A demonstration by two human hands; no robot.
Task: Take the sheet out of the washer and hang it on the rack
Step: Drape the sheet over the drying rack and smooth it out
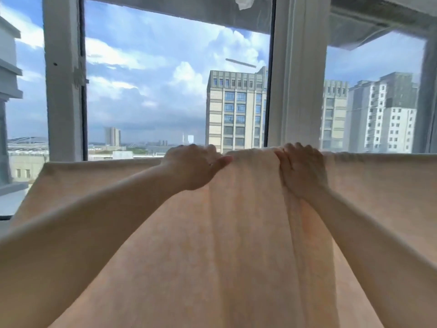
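A pale peach sheet (236, 245) is seen spread wide in the foreground, draped over a horizontal line whose support is hidden by the cloth. Its top edge is gripped by the left hand (192, 165) and the right hand (300, 171), both closed on bunched fabric, close together. Beyond, a white-framed window (62, 79) is shown, with tall apartment buildings (236, 110) under cloudy blue sky.

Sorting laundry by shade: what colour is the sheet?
Pale peach-beige, plain as far as shows, in the head view: the sheet.
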